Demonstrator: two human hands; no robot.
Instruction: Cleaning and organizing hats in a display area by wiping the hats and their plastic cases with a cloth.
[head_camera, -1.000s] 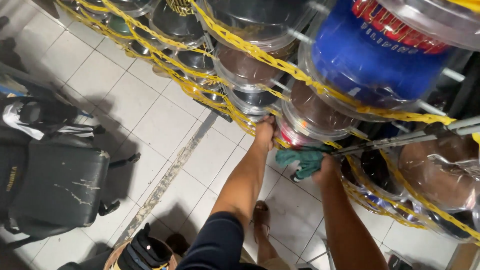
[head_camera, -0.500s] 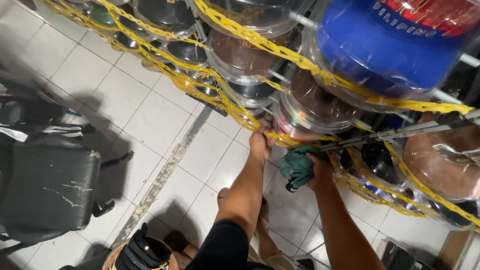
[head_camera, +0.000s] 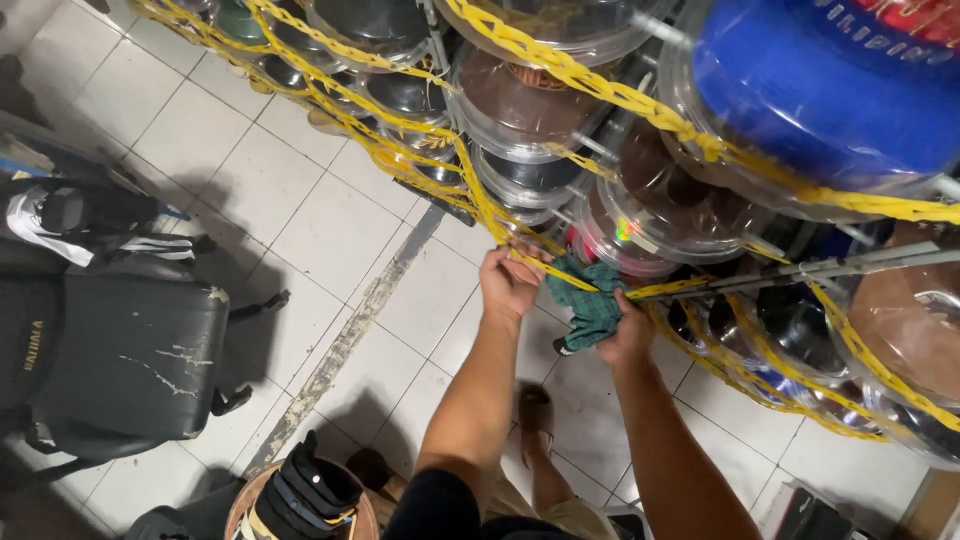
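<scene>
My left hand (head_camera: 508, 283) grips the yellow plastic chain (head_camera: 520, 262) that runs across the front of a rack of clear lidded round containers (head_camera: 640, 225). My right hand (head_camera: 628, 335) is closed on a crumpled green cloth (head_camera: 590, 300) and presses it up against the underside of the lower containers, just right of my left hand. Both arms reach forward from the bottom of the view.
The rack (head_camera: 820, 265) holds several clear tubs with dark, brown and blue contents, bound by yellow chain. A worn black chair (head_camera: 110, 360) stands at left on the white tiled floor (head_camera: 330, 230). A round stool with black items (head_camera: 300, 500) sits below. My foot (head_camera: 535, 410) shows under my arms.
Both hands have shifted slightly along the chain while the view moved closer to the rack. The right hand still holds the green cloth against the containers.
</scene>
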